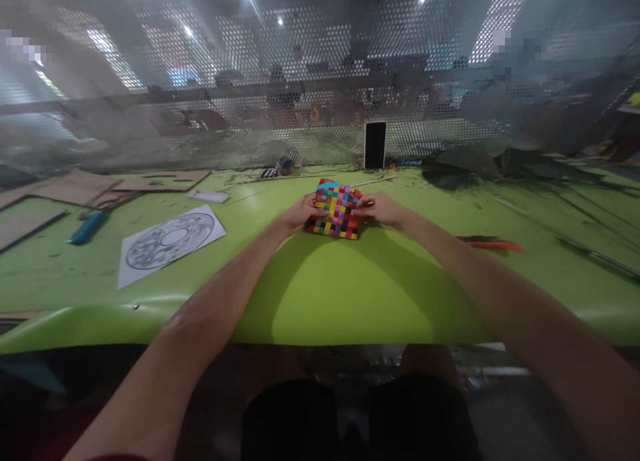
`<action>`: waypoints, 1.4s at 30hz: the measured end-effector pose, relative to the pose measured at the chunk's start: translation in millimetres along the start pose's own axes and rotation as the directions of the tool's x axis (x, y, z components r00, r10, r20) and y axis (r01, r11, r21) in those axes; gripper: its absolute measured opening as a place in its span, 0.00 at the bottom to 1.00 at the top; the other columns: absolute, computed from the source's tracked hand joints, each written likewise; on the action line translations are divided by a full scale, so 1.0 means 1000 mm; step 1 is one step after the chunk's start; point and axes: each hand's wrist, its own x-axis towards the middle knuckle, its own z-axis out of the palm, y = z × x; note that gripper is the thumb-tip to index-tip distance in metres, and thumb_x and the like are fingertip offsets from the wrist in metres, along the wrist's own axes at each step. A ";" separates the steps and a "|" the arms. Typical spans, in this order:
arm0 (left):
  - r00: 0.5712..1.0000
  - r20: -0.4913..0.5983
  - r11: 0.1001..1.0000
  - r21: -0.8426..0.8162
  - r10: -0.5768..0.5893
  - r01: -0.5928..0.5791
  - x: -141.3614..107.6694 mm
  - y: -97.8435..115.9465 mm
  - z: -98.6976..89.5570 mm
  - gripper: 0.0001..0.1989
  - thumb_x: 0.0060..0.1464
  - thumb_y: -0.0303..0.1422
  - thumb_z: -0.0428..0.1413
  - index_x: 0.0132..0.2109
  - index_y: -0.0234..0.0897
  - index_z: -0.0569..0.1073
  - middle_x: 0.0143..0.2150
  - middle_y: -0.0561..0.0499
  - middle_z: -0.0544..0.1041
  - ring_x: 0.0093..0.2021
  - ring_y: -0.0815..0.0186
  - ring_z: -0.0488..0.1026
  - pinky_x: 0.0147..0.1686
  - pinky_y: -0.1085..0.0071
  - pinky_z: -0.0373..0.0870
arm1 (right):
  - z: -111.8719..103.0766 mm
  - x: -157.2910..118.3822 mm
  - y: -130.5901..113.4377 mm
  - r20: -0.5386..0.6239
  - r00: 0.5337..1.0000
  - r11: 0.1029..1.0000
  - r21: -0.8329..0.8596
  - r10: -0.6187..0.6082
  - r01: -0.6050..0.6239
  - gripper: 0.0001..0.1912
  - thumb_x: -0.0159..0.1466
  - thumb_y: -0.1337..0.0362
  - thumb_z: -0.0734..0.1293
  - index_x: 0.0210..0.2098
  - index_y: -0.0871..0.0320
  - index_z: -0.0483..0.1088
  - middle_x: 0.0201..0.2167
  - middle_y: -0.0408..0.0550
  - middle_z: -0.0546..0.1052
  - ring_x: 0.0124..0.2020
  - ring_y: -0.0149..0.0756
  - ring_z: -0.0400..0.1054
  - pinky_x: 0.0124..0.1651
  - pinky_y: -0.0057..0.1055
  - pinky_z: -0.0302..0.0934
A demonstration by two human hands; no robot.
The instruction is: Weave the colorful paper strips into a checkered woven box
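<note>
A small woven square of many-coloured strips (334, 209) is held just above the green table, tilted towards me. My left hand (301, 212) grips its left edge, with the fingers closed around it. At the right edge, my right hand (377, 208) is closed on the same woven piece, fingers bent near its upper corner. Red, yellow, purple, blue and green strips cross over and under each other on the side facing me. The far side of the piece is hidden, along with some fingertips.
On the left lie a printed sheet with a ring pattern (173, 238), a blue-handled tool (87, 228) and brown cardboard pieces (75, 188). A dark-screened device (375, 146) stands against the perforated metal screen (320, 81). To the right are red strips (493, 244) and dark leaf-like material (500, 164).
</note>
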 end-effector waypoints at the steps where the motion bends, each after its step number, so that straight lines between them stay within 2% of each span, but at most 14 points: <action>1: 1.000 0.003 1.000 0.000 -0.003 0.003 0.000 0.000 -0.001 0.23 0.37 0.22 0.70 0.44 0.32 0.78 0.45 0.41 0.84 0.44 0.55 0.82 0.53 0.52 0.77 | -0.001 -0.001 0.000 0.016 0.999 0.995 0.090 0.041 -0.042 0.16 0.52 0.55 0.80 0.27 0.58 0.74 0.24 0.43 0.73 0.23 0.30 0.63 0.28 0.30 0.59; 4: 1.000 0.020 1.000 -0.008 -0.024 0.025 -0.002 0.002 -0.002 0.22 0.37 0.23 0.70 0.44 0.31 0.78 0.44 0.41 0.84 0.42 0.55 0.82 0.53 0.52 0.77 | -0.006 -0.008 -0.004 0.105 0.988 0.916 0.376 0.110 -0.142 0.15 0.49 0.61 0.81 0.27 0.59 0.72 0.26 0.43 0.74 0.27 0.31 0.68 0.31 0.29 0.64; 6: 0.999 0.036 0.999 -0.017 -0.033 0.033 -0.003 0.003 -0.002 0.22 0.37 0.23 0.70 0.44 0.31 0.79 0.44 0.41 0.84 0.42 0.56 0.82 0.54 0.53 0.77 | -0.009 -0.013 -0.008 0.140 0.983 0.852 0.494 0.119 -0.174 0.13 0.50 0.65 0.79 0.28 0.59 0.71 0.29 0.44 0.75 0.31 0.31 0.70 0.35 0.29 0.66; 9: 0.998 0.044 0.999 -0.020 -0.046 0.047 -0.005 0.004 -0.001 0.20 0.38 0.23 0.70 0.43 0.32 0.79 0.44 0.42 0.84 0.41 0.58 0.82 0.53 0.53 0.77 | -0.010 -0.018 -0.012 0.113 0.986 0.808 0.566 0.121 -0.164 0.10 0.51 0.67 0.74 0.28 0.58 0.69 0.32 0.44 0.75 0.35 0.32 0.70 0.41 0.30 0.68; 12: 0.998 0.026 0.998 -0.020 -0.065 0.065 -0.006 0.005 -0.001 0.21 0.37 0.23 0.70 0.43 0.32 0.79 0.44 0.43 0.84 0.40 0.58 0.82 0.52 0.54 0.78 | -0.011 -0.018 -0.013 0.086 0.988 0.789 0.594 0.127 -0.153 0.07 0.53 0.66 0.71 0.27 0.57 0.68 0.29 0.44 0.73 0.33 0.33 0.67 0.39 0.30 0.67; 15: 0.997 0.025 0.997 -0.019 -0.072 0.072 -0.007 0.004 -0.001 0.23 0.37 0.24 0.70 0.44 0.32 0.78 0.44 0.41 0.84 0.40 0.57 0.82 0.49 0.55 0.80 | -0.010 -0.015 -0.011 0.072 0.989 0.805 0.574 0.132 -0.149 0.07 0.57 0.63 0.70 0.27 0.56 0.68 0.26 0.45 0.72 0.31 0.35 0.66 0.37 0.32 0.67; 18: 0.999 0.011 0.999 -0.019 -0.051 0.051 -0.006 0.002 -0.001 0.25 0.37 0.26 0.71 0.46 0.32 0.77 0.44 0.40 0.84 0.41 0.55 0.83 0.49 0.54 0.80 | -0.004 -0.009 -0.006 -0.031 0.988 0.864 0.491 0.149 -0.115 0.13 0.60 0.59 0.71 0.25 0.56 0.66 0.24 0.44 0.70 0.26 0.32 0.63 0.33 0.32 0.66; 21: 0.998 -0.055 0.999 -0.024 -0.032 0.031 -0.004 0.000 0.001 0.27 0.36 0.26 0.72 0.47 0.32 0.76 0.44 0.40 0.84 0.42 0.54 0.83 0.50 0.53 0.80 | 0.004 -0.003 0.001 -0.109 0.977 0.903 0.410 0.184 -0.125 0.16 0.60 0.56 0.74 0.25 0.56 0.66 0.22 0.43 0.70 0.21 0.29 0.60 0.26 0.30 0.61; 24: 0.996 -0.078 0.999 -0.031 -0.033 0.030 -0.003 -0.001 0.002 0.25 0.39 0.26 0.71 0.47 0.33 0.76 0.45 0.41 0.84 0.44 0.54 0.83 0.52 0.53 0.80 | 0.009 -0.001 0.002 -0.164 0.966 0.923 0.363 0.200 -0.130 0.17 0.59 0.55 0.76 0.28 0.55 0.66 0.21 0.42 0.70 0.20 0.29 0.61 0.22 0.27 0.56; 27: 0.998 -0.060 0.999 -0.042 -0.033 0.031 -0.003 -0.001 0.002 0.22 0.43 0.26 0.69 0.48 0.32 0.76 0.45 0.41 0.84 0.44 0.55 0.83 0.52 0.54 0.80 | 0.012 -0.002 -0.002 -0.236 0.949 0.937 0.327 0.208 -0.124 0.14 0.61 0.59 0.76 0.32 0.55 0.66 0.22 0.42 0.72 0.21 0.30 0.65 0.23 0.28 0.60; 30: 0.999 -0.036 0.999 -0.048 -0.027 0.026 -0.002 -0.002 0.002 0.21 0.45 0.28 0.69 0.48 0.31 0.77 0.43 0.41 0.85 0.41 0.57 0.84 0.50 0.56 0.80 | 0.014 -0.003 -0.007 -0.263 0.933 0.924 0.355 0.246 -0.143 0.10 0.62 0.67 0.72 0.36 0.54 0.65 0.24 0.42 0.73 0.21 0.31 0.66 0.25 0.31 0.64; 34: 0.997 -0.074 0.999 -0.046 -0.026 0.022 -0.001 -0.003 0.001 0.21 0.45 0.30 0.70 0.48 0.32 0.78 0.41 0.43 0.85 0.38 0.61 0.83 0.46 0.61 0.81 | 0.014 -0.003 -0.008 -0.257 0.932 0.907 0.398 0.255 -0.139 0.15 0.57 0.74 0.69 0.39 0.53 0.63 0.27 0.42 0.75 0.23 0.33 0.68 0.26 0.32 0.65; 38: 0.995 -0.094 0.999 -0.046 -0.029 0.025 -0.004 0.000 0.003 0.22 0.43 0.30 0.71 0.47 0.33 0.79 0.43 0.44 0.85 0.39 0.61 0.83 0.47 0.62 0.81 | 0.012 -0.003 -0.004 -0.258 0.946 0.912 0.402 0.194 -0.077 0.19 0.54 0.75 0.69 0.41 0.52 0.64 0.31 0.42 0.76 0.26 0.35 0.71 0.31 0.34 0.68; 42: 0.997 -0.080 0.999 -0.032 -0.016 0.013 -0.007 0.003 0.005 0.23 0.41 0.31 0.73 0.46 0.34 0.79 0.46 0.43 0.85 0.42 0.58 0.83 0.51 0.58 0.80 | 0.010 -0.001 -0.002 -0.305 0.942 0.939 0.342 0.140 -0.029 0.18 0.57 0.71 0.72 0.43 0.51 0.65 0.32 0.42 0.76 0.28 0.36 0.71 0.32 0.35 0.69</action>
